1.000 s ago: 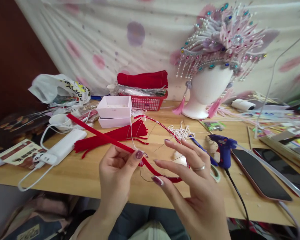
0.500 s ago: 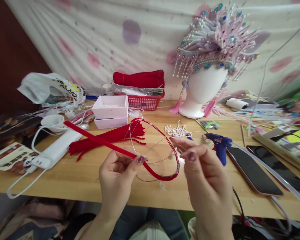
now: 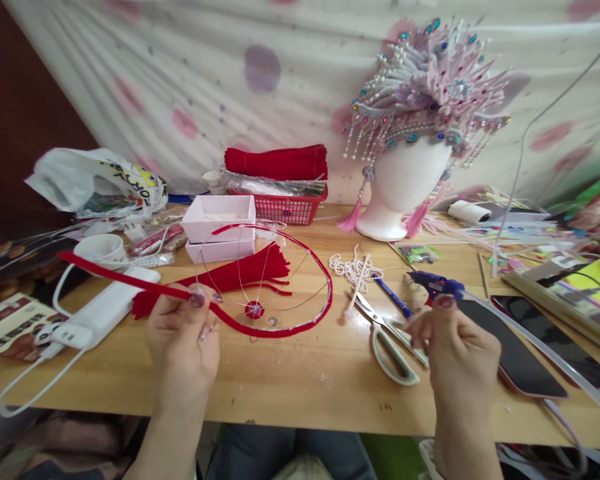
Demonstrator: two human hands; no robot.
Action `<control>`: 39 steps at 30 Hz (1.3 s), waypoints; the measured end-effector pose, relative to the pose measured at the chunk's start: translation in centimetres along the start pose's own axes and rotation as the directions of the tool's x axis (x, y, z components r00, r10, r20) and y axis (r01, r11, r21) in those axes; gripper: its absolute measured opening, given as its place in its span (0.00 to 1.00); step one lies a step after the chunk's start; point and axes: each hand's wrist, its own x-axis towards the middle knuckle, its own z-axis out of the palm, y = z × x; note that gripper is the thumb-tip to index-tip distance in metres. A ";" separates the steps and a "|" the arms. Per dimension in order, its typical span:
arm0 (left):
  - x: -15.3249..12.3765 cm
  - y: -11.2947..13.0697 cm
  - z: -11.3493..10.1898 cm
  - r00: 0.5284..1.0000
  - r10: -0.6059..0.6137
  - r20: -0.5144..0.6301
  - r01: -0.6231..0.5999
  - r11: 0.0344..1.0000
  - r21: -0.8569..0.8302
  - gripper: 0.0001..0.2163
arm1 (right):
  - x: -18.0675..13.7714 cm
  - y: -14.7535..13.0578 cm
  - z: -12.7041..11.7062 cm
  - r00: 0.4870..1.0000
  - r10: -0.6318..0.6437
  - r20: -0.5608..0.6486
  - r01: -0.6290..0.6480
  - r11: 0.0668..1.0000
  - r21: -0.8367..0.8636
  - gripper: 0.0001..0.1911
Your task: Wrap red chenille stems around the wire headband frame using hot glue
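Observation:
My left hand (image 3: 183, 337) pinches a long red pipe cleaner (image 3: 125, 279) where it wraps onto a round wire frame (image 3: 300, 323). The frame is partly covered in red and rests low over the wooden table (image 3: 290, 380). My right hand (image 3: 463, 347) is closed around the handle of a blue glue gun (image 3: 437, 287) at the right. White-handled scissors (image 3: 387, 333) lie just left of that hand. A bundle of red pipe cleaners (image 3: 240, 272) lies behind the frame.
A mannequin head with a beaded pink headdress (image 3: 420, 93) stands at the back. A red basket (image 3: 290, 203), pink boxes (image 3: 220, 223), a white power bank (image 3: 105, 310), a pearl string (image 3: 353, 267) and a phone (image 3: 525, 353) crowd the table. A plastic bag (image 3: 95, 183) sits far left.
My left hand lowered the frame to the left, toward the table. My right hand let go of the frame, moved right and closed on the glue gun.

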 end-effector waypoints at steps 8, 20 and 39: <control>0.4 0.3 0.0 0.984 -0.163 -0.070 0.159 0.985 -0.070 0.21 | -0.1 1.1 1.4 0.882 -0.403 0.244 0.457 0.856 -0.240 0.11; 0.3 1.8 1.7 0.663 -0.736 -0.137 0.693 0.673 -0.257 0.15 | 0.0 -0.7 2.0 0.771 -0.524 0.361 0.523 0.845 0.111 0.10; -1.1 -2.8 0.0 0.933 -0.344 0.104 0.328 0.933 0.148 0.14 | -1.5 -3.1 2.3 0.907 0.234 0.350 -0.398 0.749 0.530 0.14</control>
